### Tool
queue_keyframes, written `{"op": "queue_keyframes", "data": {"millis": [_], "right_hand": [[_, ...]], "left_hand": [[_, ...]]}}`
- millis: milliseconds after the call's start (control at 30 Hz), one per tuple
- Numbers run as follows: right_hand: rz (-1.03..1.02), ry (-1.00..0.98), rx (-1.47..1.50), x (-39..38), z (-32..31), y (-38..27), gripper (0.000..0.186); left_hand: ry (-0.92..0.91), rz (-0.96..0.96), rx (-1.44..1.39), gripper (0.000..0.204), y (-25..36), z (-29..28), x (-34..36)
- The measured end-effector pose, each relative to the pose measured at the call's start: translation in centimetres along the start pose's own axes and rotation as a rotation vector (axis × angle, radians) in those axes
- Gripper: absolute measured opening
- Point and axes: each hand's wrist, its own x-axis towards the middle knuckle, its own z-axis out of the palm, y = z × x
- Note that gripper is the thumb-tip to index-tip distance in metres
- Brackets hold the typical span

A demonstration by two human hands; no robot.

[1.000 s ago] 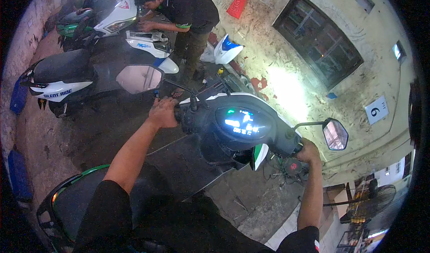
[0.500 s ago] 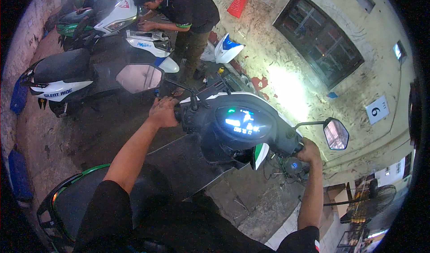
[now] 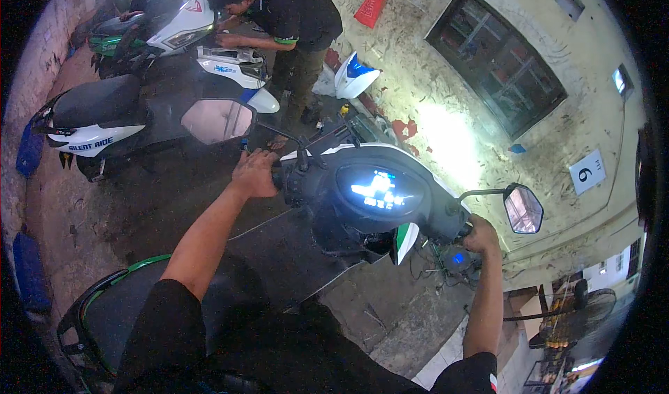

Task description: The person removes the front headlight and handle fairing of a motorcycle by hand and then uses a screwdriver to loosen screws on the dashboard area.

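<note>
A scooter [image 3: 317, 174] with black, white and green panels stands in front of me. My left hand [image 3: 255, 173] is wrapped round its left handlebar grip, fingers partly hidden. On the other side my right hand [image 3: 481, 233] closes round the right handlebar grip. Between them the dashboard display [image 3: 378, 188] glows white and blue. The left mirror [image 3: 219, 120] and the right mirror [image 3: 523, 208] stick out past my hands. Below my left arm lies the black seat [image 3: 160, 310].
Beyond my left hand stands another scooter [image 3: 101, 104], white and blue; a person [image 3: 296, 14] bends over the white scooters there. A loose white-blue panel [image 3: 357, 77] leans by the stained wall [image 3: 446, 66]. A fan [image 3: 582, 310] stands at right, blue blocks [image 3: 31, 272] at left.
The green light at the top left of the dashboard display has gone out. Both of my hands stay on the handlebar grips.
</note>
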Motion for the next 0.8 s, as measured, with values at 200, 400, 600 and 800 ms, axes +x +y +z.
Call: {"op": "queue_keyframes", "data": {"millis": [200,400,600,800], "right_hand": [[0.007,-0.017,-0.002,-0.2,-0.2,-0.4,0.068],[-0.004,-0.023,0.037,-0.3,-0.7,-1.0,0.062],[-0.001,0.001,0.045,-0.5,-0.6,-0.9,0.056],[-0.006,0.010,0.044,-0.4,-0.4,-0.6,0.053]], "left_hand": [[0.006,0.000,0.012,0.077,-0.1,-0.1,-0.1],[0.017,0.034,-0.032,0.080,-0.5,-0.1,-0.2],[-0.002,0.043,0.042,0.070,-0.2,-0.1,0.3],[0.077,0.044,0.050,0.076,-1.0,1.2,0.7]]}}
